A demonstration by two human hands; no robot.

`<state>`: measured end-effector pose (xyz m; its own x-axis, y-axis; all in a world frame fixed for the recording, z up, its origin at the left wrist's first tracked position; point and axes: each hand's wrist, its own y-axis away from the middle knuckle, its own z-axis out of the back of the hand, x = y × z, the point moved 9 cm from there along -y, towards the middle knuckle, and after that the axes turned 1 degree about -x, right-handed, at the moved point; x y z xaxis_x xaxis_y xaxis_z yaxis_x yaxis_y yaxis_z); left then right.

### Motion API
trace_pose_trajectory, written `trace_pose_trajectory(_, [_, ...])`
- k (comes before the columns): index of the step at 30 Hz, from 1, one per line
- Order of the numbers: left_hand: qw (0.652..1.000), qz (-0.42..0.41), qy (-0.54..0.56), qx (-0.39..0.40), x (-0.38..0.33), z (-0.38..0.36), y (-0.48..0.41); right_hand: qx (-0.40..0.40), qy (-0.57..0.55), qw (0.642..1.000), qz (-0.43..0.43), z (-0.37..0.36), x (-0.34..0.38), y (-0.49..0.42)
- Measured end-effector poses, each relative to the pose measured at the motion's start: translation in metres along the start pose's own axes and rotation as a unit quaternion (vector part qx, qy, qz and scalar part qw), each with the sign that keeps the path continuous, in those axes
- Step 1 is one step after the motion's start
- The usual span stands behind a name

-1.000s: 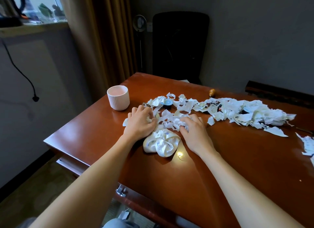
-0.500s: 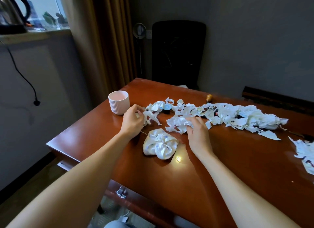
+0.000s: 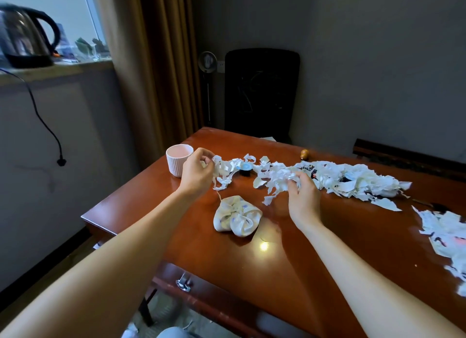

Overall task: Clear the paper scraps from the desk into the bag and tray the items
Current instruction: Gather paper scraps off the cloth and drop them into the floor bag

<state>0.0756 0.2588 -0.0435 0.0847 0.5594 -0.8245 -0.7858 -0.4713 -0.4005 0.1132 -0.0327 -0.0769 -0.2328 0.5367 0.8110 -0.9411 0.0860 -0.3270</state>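
A band of white paper scraps (image 3: 335,179) lies across the wooden desk (image 3: 315,257). My left hand (image 3: 198,172) holds a bunch of scraps lifted above the desk, near the pink cup. My right hand (image 3: 302,194) grips another clump of scraps at the band's near edge. A small white drawstring bag (image 3: 237,219) lies gathered shut on the desk between and in front of both hands, its cord running up toward my left hand. A small dark item with a blue top (image 3: 245,168) sits among the scraps.
A ribbed pink cup (image 3: 177,160) stands at the desk's left corner. More scraps (image 3: 446,239) lie at the right edge. A small brown gourd-shaped item (image 3: 304,155) sits at the back. A black chair (image 3: 262,93) stands behind the desk; a kettle (image 3: 25,38) rests on the sill.
Both hands left the bag and moved apart. Each has gathered scraps, and my left hand has lifted its bunch off the desk toward the cup.
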Motion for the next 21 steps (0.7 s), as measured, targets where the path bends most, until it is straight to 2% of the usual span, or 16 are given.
trace_pose_trajectory(9, [0.999,-0.025,0.001,-0.019,-0.039,0.032,0.008,0.014,-0.018,1.0,0.014,0.018,0.036,0.008])
trace_pose_trajectory(21, [0.999,-0.007,-0.019,-0.033,-0.035,0.084,0.028,0.047,-0.023,0.997,0.064,-0.003,0.08,0.031])
